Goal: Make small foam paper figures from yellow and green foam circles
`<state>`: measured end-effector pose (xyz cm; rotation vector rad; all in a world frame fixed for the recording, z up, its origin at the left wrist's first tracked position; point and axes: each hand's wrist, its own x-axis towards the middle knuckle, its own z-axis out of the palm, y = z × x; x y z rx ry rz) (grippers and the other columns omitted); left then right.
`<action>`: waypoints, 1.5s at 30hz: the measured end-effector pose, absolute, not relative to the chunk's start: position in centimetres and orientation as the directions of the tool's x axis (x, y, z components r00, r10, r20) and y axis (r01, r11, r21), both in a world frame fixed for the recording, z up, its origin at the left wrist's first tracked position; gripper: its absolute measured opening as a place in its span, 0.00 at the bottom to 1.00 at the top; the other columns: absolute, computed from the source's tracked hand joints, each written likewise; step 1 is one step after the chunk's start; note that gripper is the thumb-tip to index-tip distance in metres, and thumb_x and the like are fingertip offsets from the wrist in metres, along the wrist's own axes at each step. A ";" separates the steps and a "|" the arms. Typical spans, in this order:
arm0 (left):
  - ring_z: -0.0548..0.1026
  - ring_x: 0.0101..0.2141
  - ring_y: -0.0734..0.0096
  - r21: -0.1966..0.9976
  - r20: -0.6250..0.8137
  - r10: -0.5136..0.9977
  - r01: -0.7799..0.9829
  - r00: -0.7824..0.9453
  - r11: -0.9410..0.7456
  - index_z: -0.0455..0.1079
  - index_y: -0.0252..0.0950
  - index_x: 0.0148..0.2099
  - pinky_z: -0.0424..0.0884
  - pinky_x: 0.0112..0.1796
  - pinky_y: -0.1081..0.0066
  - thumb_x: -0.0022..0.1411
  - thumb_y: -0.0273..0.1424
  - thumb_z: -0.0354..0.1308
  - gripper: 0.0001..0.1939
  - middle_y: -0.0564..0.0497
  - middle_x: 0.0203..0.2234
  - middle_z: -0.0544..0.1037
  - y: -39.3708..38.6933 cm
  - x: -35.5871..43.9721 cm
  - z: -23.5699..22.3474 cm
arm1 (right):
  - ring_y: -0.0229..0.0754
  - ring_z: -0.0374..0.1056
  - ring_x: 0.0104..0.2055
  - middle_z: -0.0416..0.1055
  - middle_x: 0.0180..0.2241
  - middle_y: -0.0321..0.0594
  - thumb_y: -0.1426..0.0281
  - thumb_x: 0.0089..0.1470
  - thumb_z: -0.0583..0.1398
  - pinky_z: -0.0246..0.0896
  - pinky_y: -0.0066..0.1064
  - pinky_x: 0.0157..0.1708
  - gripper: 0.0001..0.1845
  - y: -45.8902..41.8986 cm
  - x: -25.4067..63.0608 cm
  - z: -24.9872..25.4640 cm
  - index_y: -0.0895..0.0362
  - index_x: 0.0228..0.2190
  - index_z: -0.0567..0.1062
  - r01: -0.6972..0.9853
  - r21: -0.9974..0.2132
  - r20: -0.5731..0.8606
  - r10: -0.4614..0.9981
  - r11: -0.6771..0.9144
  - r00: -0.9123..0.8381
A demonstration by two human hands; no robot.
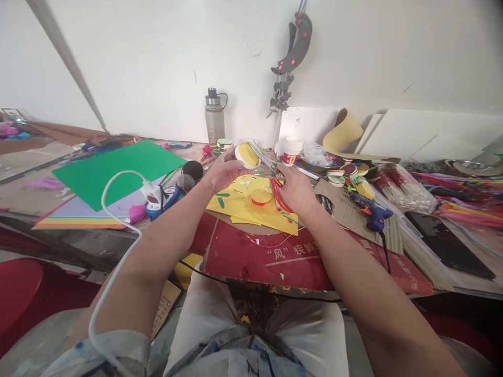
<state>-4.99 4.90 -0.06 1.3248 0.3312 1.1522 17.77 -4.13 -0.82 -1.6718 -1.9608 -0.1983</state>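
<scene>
**Disc [248,156] held up to the scissors [272,166]**

Let the disc be the middle of the clock. The left hand [226,170] pinches its rim at 8 o'clock, which seems to leave the yellow top bare. The right hand [296,188], at 4 o'clock, is wrapped around the scissors' handles, so the blades can reach the disc's edge. I cannot tell how far apart the blades are. Below is the yellow paper [239,207], maybe there to catch scraps; green bits [223,195] lie on it. A ring [261,202] sits there too, at 5 o'clock. The cups [293,146] are at 3 o'clock and the bottle [214,123] near 11, out of the arms' way. Farther out at 4 o'clock, the glue gun [378,217] rests on cardboard [389,238], perhaps to keep drips off the bench [192,152].
</scene>
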 end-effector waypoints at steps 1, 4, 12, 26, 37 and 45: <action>0.83 0.56 0.45 0.866 0.403 0.797 -0.469 0.450 -0.174 0.77 0.34 0.53 0.84 0.55 0.54 0.46 0.34 0.77 0.31 0.40 0.46 0.86 4.9 -5.1 0.0 | 0.62 0.77 0.51 0.82 0.51 0.58 0.68 0.68 0.56 0.71 0.47 0.51 0.22 -4.2 17.7 -0.7 0.60 0.58 0.79 0.953 -0.226 0.489 0.869 0.204 -0.070; 0.84 0.55 0.47 0.859 0.408 0.798 -0.483 0.444 -0.170 0.77 0.34 0.53 0.84 0.53 0.56 0.48 0.34 0.76 0.30 0.41 0.46 0.87 5.0 -5.2 0.1 | 0.61 0.77 0.51 0.82 0.50 0.57 0.68 0.68 0.57 0.71 0.46 0.50 0.21 -4.4 17.6 -0.4 0.58 0.57 0.80 0.961 -0.205 0.488 0.871 0.186 -0.065; 0.82 0.60 0.40 0.855 0.390 0.797 -0.502 0.462 -0.127 0.76 0.34 0.56 0.85 0.47 0.60 0.52 0.41 0.73 0.31 0.38 0.47 0.86 5.6 -5.5 -0.1 | 0.61 0.79 0.50 0.84 0.50 0.57 0.69 0.67 0.57 0.69 0.43 0.47 0.22 -4.6 17.6 -0.1 0.58 0.58 0.81 0.973 -0.171 0.466 0.883 0.154 -0.057; 0.83 0.58 0.41 0.872 0.362 0.777 -0.481 0.515 -0.088 0.75 0.38 0.52 0.85 0.45 0.59 0.52 0.43 0.75 0.29 0.41 0.45 0.88 5.8 -5.1 -1.0 | 0.62 0.74 0.53 0.77 0.51 0.59 0.69 0.66 0.56 0.71 0.50 0.54 0.25 -3.5 18.1 -2.0 0.61 0.61 0.76 0.909 -0.285 0.536 0.836 0.306 -0.114; 0.84 0.56 0.38 0.871 0.354 0.788 -0.484 0.503 -0.082 0.75 0.34 0.57 0.83 0.42 0.61 0.53 0.46 0.68 0.32 0.38 0.43 0.87 5.7 -5.2 -0.6 | 0.62 0.77 0.51 0.83 0.50 0.58 0.70 0.68 0.55 0.68 0.45 0.49 0.21 -4.3 17.6 -0.8 0.60 0.57 0.79 0.956 -0.193 0.496 0.862 0.222 -0.100; 0.88 0.41 0.50 0.851 0.351 0.781 -0.523 0.517 -0.035 0.73 0.32 0.60 0.81 0.35 0.66 0.57 0.49 0.66 0.35 0.40 0.38 0.86 6.2 -5.5 -0.2 | 0.59 0.78 0.48 0.84 0.47 0.55 0.70 0.67 0.57 0.67 0.42 0.46 0.20 -4.8 17.3 -0.3 0.58 0.55 0.81 0.972 -0.164 0.471 0.879 0.169 -0.073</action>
